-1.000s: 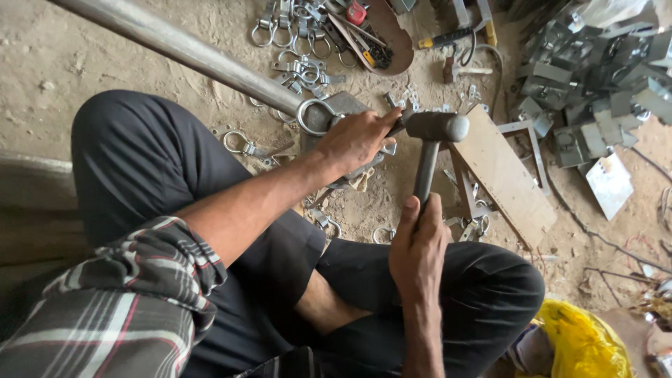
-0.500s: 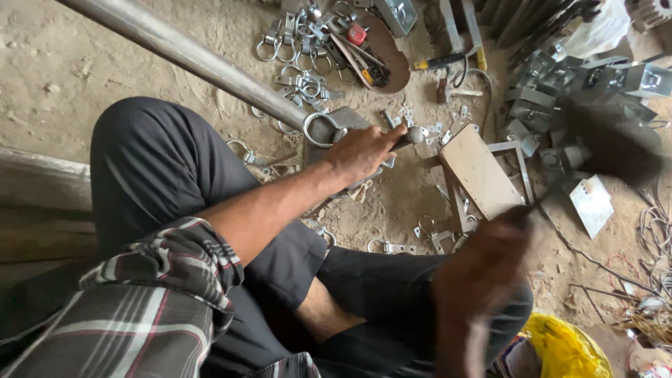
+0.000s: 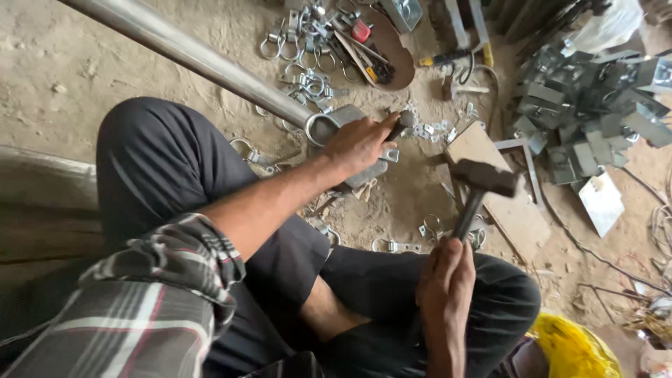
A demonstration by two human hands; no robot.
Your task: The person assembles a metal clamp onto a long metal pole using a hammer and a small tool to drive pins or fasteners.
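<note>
Hammer: we see it gripped low on its dark handle by our right hand, the blocky head up and well clear of the workpiece.
Change: half a second ago the hammer was a raised blur off to the right; now it is sharp and nearer the middle, head tilted toward the clamp. A second ago the head sat right beside our left hand. We judge this to be one stroke in a run of repeated blows.
Right hand: fist closed round the handle end, wrist above our dark-trousered knee.
Left hand: arm stretched across our lap, plaid sleeve pushed up, fingers closed down on a grey metal clamp piece, pinning it on the ground.
Clamp piece: its ring end lies at the end of a long steel pipe running up-left.
Ground nearby: wooden board, loose rings and small brackets on sandy dirt.
Farther off: pile of metal rings and hand tools; heap of folded grey metal plates to the upper right.
</note>
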